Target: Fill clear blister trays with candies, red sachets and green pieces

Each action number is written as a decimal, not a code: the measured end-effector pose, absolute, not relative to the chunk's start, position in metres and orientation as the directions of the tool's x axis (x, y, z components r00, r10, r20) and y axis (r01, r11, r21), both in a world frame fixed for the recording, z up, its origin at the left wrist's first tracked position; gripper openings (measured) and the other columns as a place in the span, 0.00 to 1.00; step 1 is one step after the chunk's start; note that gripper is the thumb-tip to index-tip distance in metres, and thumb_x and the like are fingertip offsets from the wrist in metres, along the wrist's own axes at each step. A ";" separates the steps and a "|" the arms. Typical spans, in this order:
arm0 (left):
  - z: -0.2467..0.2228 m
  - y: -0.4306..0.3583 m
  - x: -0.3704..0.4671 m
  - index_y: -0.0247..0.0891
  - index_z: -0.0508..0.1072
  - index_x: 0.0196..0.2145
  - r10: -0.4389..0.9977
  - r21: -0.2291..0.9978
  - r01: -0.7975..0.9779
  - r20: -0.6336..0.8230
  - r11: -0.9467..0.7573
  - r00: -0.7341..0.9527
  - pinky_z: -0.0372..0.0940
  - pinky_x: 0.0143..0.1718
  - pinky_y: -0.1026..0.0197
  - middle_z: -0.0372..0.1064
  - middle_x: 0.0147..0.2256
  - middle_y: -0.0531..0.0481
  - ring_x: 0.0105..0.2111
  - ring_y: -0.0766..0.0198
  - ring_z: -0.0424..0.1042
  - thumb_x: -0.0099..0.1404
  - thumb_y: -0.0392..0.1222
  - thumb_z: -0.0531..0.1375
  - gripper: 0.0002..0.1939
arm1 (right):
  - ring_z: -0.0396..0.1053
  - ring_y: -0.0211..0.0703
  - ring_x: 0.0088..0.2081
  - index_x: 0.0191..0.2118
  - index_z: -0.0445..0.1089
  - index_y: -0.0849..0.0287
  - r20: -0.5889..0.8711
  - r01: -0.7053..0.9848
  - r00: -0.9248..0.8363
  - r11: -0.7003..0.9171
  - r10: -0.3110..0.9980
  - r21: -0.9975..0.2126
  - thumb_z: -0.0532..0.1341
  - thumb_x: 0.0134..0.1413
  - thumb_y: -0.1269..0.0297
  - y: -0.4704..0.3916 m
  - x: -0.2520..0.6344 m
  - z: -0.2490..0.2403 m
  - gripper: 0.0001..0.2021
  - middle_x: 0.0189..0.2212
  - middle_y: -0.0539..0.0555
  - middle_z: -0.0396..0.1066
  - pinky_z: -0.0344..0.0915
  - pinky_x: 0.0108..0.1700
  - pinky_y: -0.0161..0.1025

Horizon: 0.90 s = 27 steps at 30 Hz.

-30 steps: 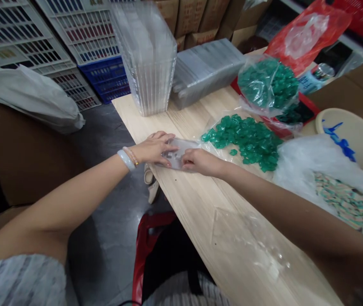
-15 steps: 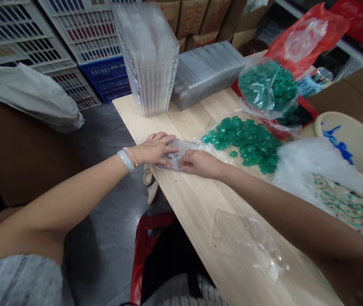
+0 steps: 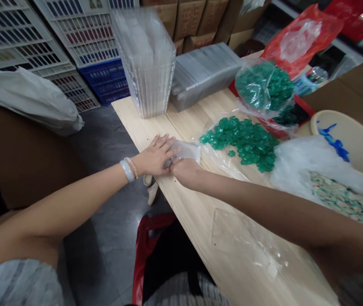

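A flat, translucent plastic piece (image 3: 189, 151) lies on the wooden table near its left edge, partly covered by my hands. Across its left side rests my left hand (image 3: 157, 156), fingers spread and stretched out over it. My right hand (image 3: 184, 170) is closed at the near edge of the piece, its fingertips against my left thumb. Whatever those fingers pinch is hidden. Just to the right of the piece, a pile of green translucent plastic pieces (image 3: 248, 140) lies on a clear plastic sheet.
Stacked clear plastic cases (image 3: 146, 63) stand at the back, beside a lying row of cases (image 3: 203, 72). A bag of green pieces (image 3: 264, 87), a cream bowl (image 3: 360, 148) and a white plastic bag (image 3: 302, 161) are at right. A clear sheet (image 3: 232, 233) lies nearer me.
My right hand has moved left and nearer, towards my left thumb. My left hand has shifted slightly, its fingers now spread over the plastic piece.
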<state>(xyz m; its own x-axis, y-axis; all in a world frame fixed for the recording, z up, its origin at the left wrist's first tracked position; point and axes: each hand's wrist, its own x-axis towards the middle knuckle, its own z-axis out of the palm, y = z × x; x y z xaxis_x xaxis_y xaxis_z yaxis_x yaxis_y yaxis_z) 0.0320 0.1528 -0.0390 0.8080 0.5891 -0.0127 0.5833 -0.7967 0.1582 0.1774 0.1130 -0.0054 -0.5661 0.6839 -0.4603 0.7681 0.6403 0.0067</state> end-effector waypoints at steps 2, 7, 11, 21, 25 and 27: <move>-0.039 0.155 0.027 0.36 0.48 0.58 0.603 0.195 0.594 -0.019 -0.780 0.798 0.37 0.56 0.44 0.37 0.61 0.37 0.60 0.44 0.35 0.56 0.54 0.53 0.37 | 0.67 0.49 0.37 0.39 0.68 0.65 -0.418 0.756 -0.595 0.654 0.686 -0.004 0.51 0.50 0.75 0.118 0.181 0.007 0.12 0.38 0.61 0.67 0.60 0.31 0.39; -0.030 0.160 0.017 0.37 0.37 0.60 0.659 0.291 0.639 -0.039 -0.712 0.751 0.40 0.56 0.47 0.33 0.61 0.36 0.60 0.50 0.36 0.55 0.61 0.51 0.44 | 0.64 0.44 0.32 0.35 0.67 0.61 -0.267 0.827 -0.536 0.562 0.801 0.029 0.50 0.51 0.72 0.079 0.221 0.072 0.09 0.34 0.59 0.66 0.54 0.27 0.37; -0.017 0.160 0.032 0.37 0.43 0.60 0.608 0.252 0.581 0.038 -0.774 0.793 0.34 0.57 0.45 0.26 0.62 0.37 0.60 0.44 0.28 0.48 0.65 0.55 0.49 | 0.60 0.42 0.28 0.30 0.66 0.57 -0.377 0.719 -0.674 0.682 0.635 -0.136 0.53 0.48 0.74 -0.008 0.254 0.078 0.07 0.28 0.57 0.65 0.51 0.25 0.38; -0.031 0.175 0.039 0.42 0.58 0.55 0.501 0.312 0.516 -0.135 -0.798 0.855 0.41 0.56 0.51 0.40 0.60 0.41 0.58 0.48 0.42 0.48 0.64 0.56 0.40 | 0.64 0.41 0.37 0.39 0.67 0.61 -0.332 0.826 -0.560 0.543 0.759 -0.152 0.51 0.57 0.64 0.055 0.243 0.022 0.10 0.35 0.56 0.67 0.55 0.33 0.36; -0.032 0.177 0.036 0.43 0.59 0.54 0.481 0.328 0.502 -0.149 -0.800 0.864 0.41 0.56 0.52 0.40 0.60 0.43 0.57 0.49 0.43 0.50 0.60 0.57 0.36 | 0.65 0.39 0.37 0.38 0.68 0.61 -0.337 0.838 -0.542 0.469 0.770 -0.278 0.53 0.55 0.65 0.111 0.225 0.002 0.09 0.37 0.55 0.68 0.54 0.35 0.33; -0.034 0.180 0.037 0.44 0.59 0.55 0.475 0.334 0.493 -0.138 -0.803 0.869 0.40 0.55 0.52 0.39 0.60 0.44 0.57 0.49 0.43 0.51 0.58 0.57 0.35 | 0.65 0.38 0.37 0.36 0.69 0.62 -0.355 0.827 -0.556 0.459 0.751 -0.325 0.54 0.55 0.67 0.120 0.225 -0.007 0.09 0.35 0.54 0.69 0.54 0.36 0.33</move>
